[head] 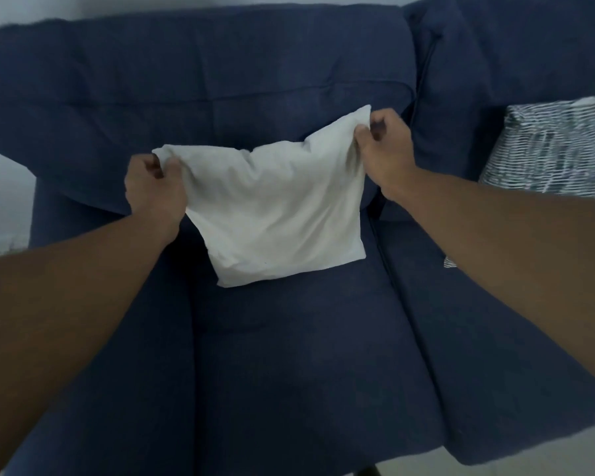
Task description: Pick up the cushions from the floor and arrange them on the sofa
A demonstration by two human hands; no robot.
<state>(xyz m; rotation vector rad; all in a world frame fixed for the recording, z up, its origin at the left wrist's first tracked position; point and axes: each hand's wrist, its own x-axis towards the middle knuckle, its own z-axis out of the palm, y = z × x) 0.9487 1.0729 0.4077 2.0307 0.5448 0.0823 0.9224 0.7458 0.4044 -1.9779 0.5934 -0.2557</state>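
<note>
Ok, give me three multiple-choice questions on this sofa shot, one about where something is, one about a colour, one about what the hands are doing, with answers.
1. Where is the patterned cushion?
A. On the sofa to the right of the white cushion
B. On the floor in front of the sofa
C. Under the white cushion

2. What colour is the sofa?
A. Grey
B. Dark blue
C. Red

3. How is the white cushion held?
A. One hand under its middle
B. Not held at all
C. Both hands pinching its top corners

Answers:
1. A, it leans against the backrest at the right edge of the view.
2. B, seat and backrest are all dark blue fabric.
3. C, the left hand grips the upper left corner and the right hand grips the upper right, while the bottom edge meets the seat.
</note>
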